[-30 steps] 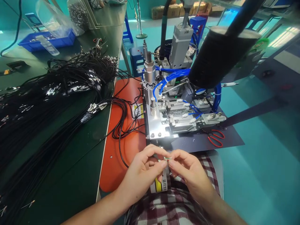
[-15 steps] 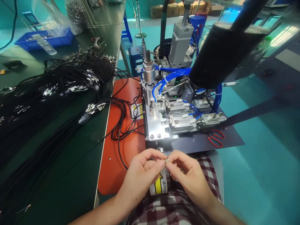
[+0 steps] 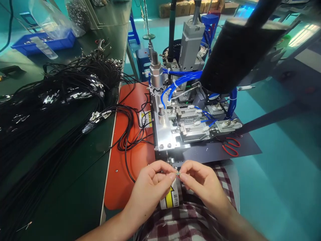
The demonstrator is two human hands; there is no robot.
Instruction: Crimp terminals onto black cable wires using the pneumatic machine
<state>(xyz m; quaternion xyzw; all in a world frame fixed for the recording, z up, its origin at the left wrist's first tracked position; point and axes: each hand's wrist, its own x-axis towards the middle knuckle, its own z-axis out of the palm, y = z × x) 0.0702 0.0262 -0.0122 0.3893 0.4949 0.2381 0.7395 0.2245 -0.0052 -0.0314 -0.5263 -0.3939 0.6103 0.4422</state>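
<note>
Thumb and forefinger of my left hand [image 3: 155, 182] are pinched at one end of a small shiny metal piece [image 3: 178, 173]. The fingertips of my right hand [image 3: 200, 179] close on its other end. The piece is too small and too covered by fingers to tell its kind. Both hands are in front of the metal machine [image 3: 193, 129], above a label [image 3: 170, 198] with a yellow arrow and a lap in checked cloth. Black cables [image 3: 125, 140] with metal ends lie to the left of my hands, on an orange board [image 3: 115, 185].
Bundled black cables [image 3: 62, 80] with metal tips cover much of the dark green table [image 3: 62, 204]. A blue tray [image 3: 61, 41] stands at its far side. Red-handled scissors [image 3: 232, 147] lie beside the machine. A thick black cylinder [image 3: 233, 57] hangs over the machine's right side.
My fingertips have shifted slightly around the small metal piece, and less of it shows now. The view has moved a little; the machine and cables stay put.
</note>
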